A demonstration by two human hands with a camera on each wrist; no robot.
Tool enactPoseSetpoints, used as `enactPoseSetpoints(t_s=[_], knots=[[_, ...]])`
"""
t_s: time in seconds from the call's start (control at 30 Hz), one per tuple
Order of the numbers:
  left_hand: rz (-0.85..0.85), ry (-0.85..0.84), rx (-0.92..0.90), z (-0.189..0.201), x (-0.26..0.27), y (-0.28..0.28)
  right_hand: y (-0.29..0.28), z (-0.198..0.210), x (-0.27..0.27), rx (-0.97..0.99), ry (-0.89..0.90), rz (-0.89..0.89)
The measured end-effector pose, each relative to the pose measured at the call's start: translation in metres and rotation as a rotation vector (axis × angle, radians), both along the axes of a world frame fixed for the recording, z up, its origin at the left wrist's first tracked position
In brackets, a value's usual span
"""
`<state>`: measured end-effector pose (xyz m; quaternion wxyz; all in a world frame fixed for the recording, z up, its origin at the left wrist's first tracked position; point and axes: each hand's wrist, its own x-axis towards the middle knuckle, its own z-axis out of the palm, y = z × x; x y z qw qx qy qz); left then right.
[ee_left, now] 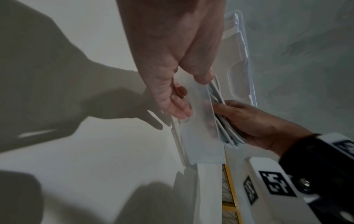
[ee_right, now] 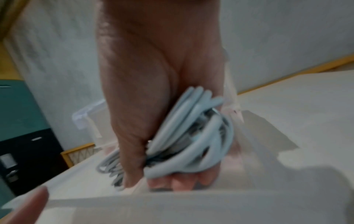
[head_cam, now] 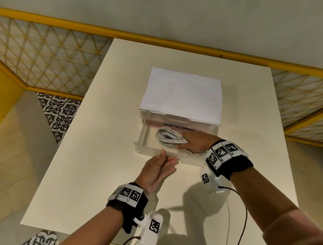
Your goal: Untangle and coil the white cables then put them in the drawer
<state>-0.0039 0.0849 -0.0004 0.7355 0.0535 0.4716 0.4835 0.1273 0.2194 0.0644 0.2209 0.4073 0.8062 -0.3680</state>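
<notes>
A bundle of coiled white cables (head_cam: 169, 137) sits inside the open clear drawer (head_cam: 149, 151) of a small white drawer unit (head_cam: 181, 93). My right hand (head_cam: 187, 142) reaches into the drawer and grips the coil; in the right wrist view the right hand (ee_right: 157, 180) has fingers and thumb curled round the cables (ee_right: 191, 136). My left hand (head_cam: 166, 159) pinches the drawer's front panel (ee_left: 201, 139), thumb over its top edge and fingers at the handle recess. The left wrist view shows the left hand (ee_left: 191, 97) on that panel, with the cables (ee_left: 228, 136) behind it.
The unit stands in the middle of a white table (head_cam: 82, 168) by a pale wall. Patterned floor tiles (head_cam: 58, 115) and a yellow-framed lattice (head_cam: 43, 54) lie to the left. Camera leads (head_cam: 241, 213) trail off the near table edge.
</notes>
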Motion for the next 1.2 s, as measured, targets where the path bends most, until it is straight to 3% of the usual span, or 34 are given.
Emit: enactPoseSetpoints(t_s=[0.17,0.4,0.57,0.73,1.0,1.2], knots=[[-0.032,0.012,0.002,-0.002,-0.001,-0.001,-0.005,-0.014,0.002,-0.029,0.210,-0.346],[-0.055,0.036,0.009,-0.001,-0.002,0.001,-0.010,-0.049,-0.011,0.179,0.091,-0.678],[-0.060,0.053,0.001,0.003,-0.002,0.003,-0.019,-0.056,-0.016,0.417,-0.173,-0.600],[-0.055,0.086,-0.016,0.002,-0.002,0.004,-0.014,-0.064,-0.014,0.444,-0.197,-0.613],[0.000,0.068,-0.008,0.002,0.001,0.009,-0.028,-0.041,0.005,0.298,0.015,-0.568],[-0.026,0.141,0.022,0.005,0.004,0.031,-0.105,0.012,0.058,0.502,0.278,-0.520]])
